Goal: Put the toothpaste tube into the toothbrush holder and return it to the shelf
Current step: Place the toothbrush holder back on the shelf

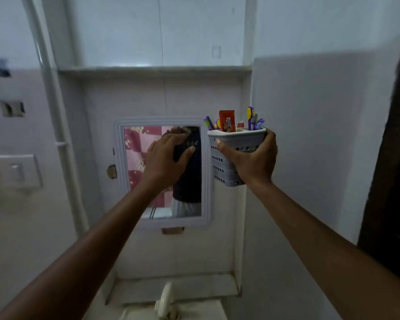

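My right hand grips a grey perforated toothbrush holder and holds it up to the right of a mirror. A red-orange toothpaste tube stands upright in the holder. Purple and yellow toothbrushes stick out on both sides of it. My left hand is raised in front of the mirror, fingers apart, holding nothing. It is a short way left of the holder and not touching it. A stone shelf runs across the recess, above both hands.
A white-framed mirror hangs on the tiled wall. A white pipe runs down the left side, beside a switch plate. A lower ledge and a tap sit below. A dark door edge is at the right.
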Motion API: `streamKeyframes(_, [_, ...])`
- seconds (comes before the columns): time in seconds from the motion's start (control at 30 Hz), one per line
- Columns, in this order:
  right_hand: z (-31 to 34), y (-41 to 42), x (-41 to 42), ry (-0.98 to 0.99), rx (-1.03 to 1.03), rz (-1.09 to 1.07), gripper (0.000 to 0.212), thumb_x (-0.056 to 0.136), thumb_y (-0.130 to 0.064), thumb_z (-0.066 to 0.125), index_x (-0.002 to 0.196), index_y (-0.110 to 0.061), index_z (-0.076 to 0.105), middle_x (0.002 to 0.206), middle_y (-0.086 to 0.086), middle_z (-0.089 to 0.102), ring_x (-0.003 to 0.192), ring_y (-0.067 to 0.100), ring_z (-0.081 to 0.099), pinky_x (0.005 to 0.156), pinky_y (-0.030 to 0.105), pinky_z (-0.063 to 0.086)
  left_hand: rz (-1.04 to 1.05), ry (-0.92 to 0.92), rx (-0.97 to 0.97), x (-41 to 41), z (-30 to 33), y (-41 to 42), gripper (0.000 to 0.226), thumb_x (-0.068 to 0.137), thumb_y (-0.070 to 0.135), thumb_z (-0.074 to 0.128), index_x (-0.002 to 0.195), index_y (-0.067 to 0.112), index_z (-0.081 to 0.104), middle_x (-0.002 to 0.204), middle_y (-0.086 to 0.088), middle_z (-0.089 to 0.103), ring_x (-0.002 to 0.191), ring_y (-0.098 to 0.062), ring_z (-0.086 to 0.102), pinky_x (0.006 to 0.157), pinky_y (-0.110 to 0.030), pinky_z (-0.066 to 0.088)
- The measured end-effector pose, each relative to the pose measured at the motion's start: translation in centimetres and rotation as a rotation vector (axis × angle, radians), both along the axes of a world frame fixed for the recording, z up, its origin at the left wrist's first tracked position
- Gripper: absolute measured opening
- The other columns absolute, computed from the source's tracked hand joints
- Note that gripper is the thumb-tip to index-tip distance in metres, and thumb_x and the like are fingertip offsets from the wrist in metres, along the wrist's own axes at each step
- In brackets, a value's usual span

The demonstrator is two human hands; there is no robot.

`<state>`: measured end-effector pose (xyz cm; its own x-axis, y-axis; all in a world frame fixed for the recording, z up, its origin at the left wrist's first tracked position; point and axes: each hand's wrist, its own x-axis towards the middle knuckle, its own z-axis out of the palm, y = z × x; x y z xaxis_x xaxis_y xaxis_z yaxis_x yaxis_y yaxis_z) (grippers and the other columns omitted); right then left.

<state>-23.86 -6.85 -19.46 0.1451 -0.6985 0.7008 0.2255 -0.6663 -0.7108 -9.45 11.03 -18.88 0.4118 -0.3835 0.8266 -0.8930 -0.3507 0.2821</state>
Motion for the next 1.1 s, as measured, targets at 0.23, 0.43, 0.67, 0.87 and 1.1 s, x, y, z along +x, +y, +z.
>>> streamKeyframes(0.23, [9.4, -0.5, -0.1, -0.115, -0.048, -0.016, 0.114, 0.046, -0.085, 0.089, 0.136, -0.022, 0.057, 0.130, -0.004, 0.064, 0.122, 0.025, 0.066, 0.098, 0.047, 0.062, 0.020, -0.131, -0.082, 1.1, 8.5, -2.2, 0.053, 0.104, 0.053, 0.060, 0.147, 0.023, 0.059, 0.150, -0.003, 0.061, 0.138, -0.023, 0.055, 0.119, -0.054, 0.040])
streamKeyframes(0.43, [16.3, -1.1, 0.7, -0.197, -0.079, -0.054, 0.110, 0.045, -0.086, 0.088, 0.131, -0.025, 0.057, 0.128, -0.007, 0.064, 0.123, 0.023, 0.065, 0.101, 0.046, 0.060, 0.056, -0.271, -0.186, 4.1, 15.1, -4.8, 0.053, 0.104, 0.056, 0.058, 0.145, 0.023, 0.061, 0.148, 0.000, 0.062, 0.140, -0.023, 0.054, 0.122, -0.054, 0.036])
streamKeyframes(0.67, [23.0, -2.2, 2.9, -0.249, -0.128, -0.105, 0.105, 0.051, -0.082, 0.093, 0.131, -0.025, 0.057, 0.126, -0.010, 0.064, 0.118, 0.017, 0.066, 0.097, 0.035, 0.059, 0.153, -0.271, -0.170, 9.6, 19.5, -8.4, 0.060, 0.106, 0.064, 0.043, 0.149, 0.025, 0.059, 0.155, 0.000, 0.057, 0.153, -0.025, 0.041, 0.131, -0.054, 0.019])
streamKeyframes(0.87, [26.6, -2.9, 5.6, -0.224, -0.158, -0.152, 0.104, 0.060, -0.083, 0.092, 0.137, -0.022, 0.056, 0.125, -0.010, 0.064, 0.110, 0.014, 0.066, 0.080, 0.021, 0.046, 0.264, -0.316, -0.260, 12.5, 18.0, -10.0, 0.043, 0.108, 0.060, 0.044, 0.120, 0.031, 0.075, 0.121, 0.009, 0.075, 0.129, -0.021, 0.060, 0.128, -0.046, 0.022])
streamKeyframes(1.1, [28.6, -4.0, 11.3, -0.049, -0.154, -0.148, 0.126, 0.071, -0.084, 0.086, 0.159, -0.010, 0.036, 0.155, 0.007, 0.051, 0.145, 0.028, 0.051, 0.110, 0.043, 0.051, 0.250, -0.373, -0.283, 13.2, 18.2, -10.1, 0.038, 0.110, 0.051, 0.048, 0.121, 0.029, 0.077, 0.118, 0.009, 0.078, 0.119, -0.021, 0.065, 0.121, -0.045, 0.032])
